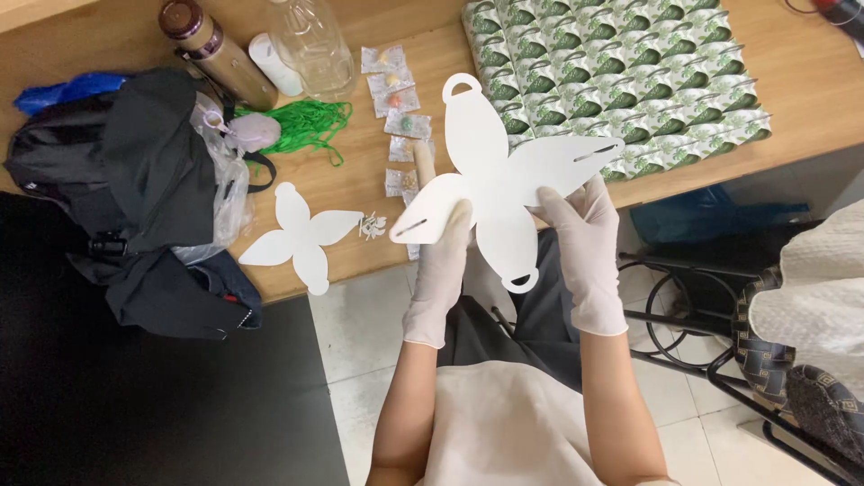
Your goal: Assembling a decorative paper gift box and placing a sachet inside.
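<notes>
The light is soft and even with weak shadows, the picture is sharp, and its edges bend slightly.

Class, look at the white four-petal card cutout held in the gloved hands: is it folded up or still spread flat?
Spread flat. The white cutout shows all four petals fanned out, unfolded, with left hand and right hand gripping its lower edges.

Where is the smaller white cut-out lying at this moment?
The smaller white cut-out lies flat on the wooden table near its front edge, between the black bag and the gloved left hand.
</notes>
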